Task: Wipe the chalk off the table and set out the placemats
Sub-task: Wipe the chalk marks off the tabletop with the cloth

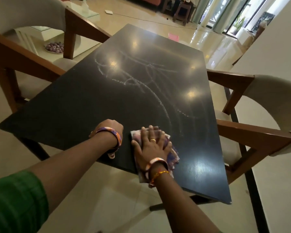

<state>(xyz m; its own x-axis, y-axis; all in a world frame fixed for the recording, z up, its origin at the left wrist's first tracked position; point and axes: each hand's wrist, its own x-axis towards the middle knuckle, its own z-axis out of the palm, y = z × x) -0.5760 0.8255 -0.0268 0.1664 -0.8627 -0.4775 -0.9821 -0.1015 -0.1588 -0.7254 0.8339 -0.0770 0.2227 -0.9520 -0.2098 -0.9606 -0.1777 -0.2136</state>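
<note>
head camera, looking down over my two hands at the near end of a dark rectangular surface (71, 105): my right hand (151, 145) lies flat with fingers spread, pressing a purple patterned cloth (172, 153) onto the top close to the near edge, the cloth's tail hanging just over that edge by my wrist. my left hand (110, 127) rests just beside it on the bare top, its fingers turned under and out of sight, so i cannot tell whether they are curled or straight; it holds nothing i can see. white chalk marks (136, 78) loop across the middle of the surface and run in a long arc down toward the cloth, stopping just beyond my right fingertips; the strip nearest me and the left part of the top look dark and unmarked. open room lies ahead across the whole top to its far edge. wooden-armed chairs with pale cushions close in on both long sides: one chair on the left (32, 64) with its arm touching or just under the edge, one chair on the right (252, 132) just beside the right edge. beyond the far end, glossy floor (208, 41), a pink flat item (173, 36) lying on it, and a bowl of purple balls (55, 47) to the far left.
</note>
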